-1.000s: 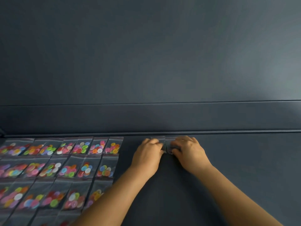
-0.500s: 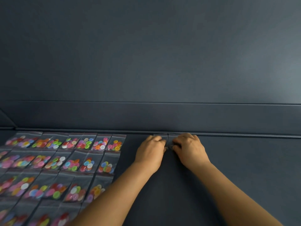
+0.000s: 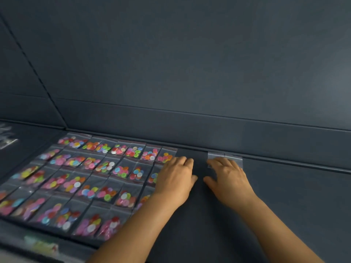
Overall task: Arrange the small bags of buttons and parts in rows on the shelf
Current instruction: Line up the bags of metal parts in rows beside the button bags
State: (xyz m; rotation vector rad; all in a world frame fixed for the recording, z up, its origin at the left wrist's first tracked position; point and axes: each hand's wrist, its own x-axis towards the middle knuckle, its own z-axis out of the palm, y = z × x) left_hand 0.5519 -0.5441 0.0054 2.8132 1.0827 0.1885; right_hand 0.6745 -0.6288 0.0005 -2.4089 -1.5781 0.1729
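You are looking at a dark blue-grey back wall (image 3: 190, 54), smooth and matte. A thin seam runs across it low down, and below that a slightly lighter band (image 3: 247, 135) meets a narrow ledge. At the left a side wall (image 3: 19, 82) angles in at the corner. Soft light brightens the wall's right side.

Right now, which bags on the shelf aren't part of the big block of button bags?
The two clear bags under the right hand, against the back ledge, set apart from the block of colourful button bags.
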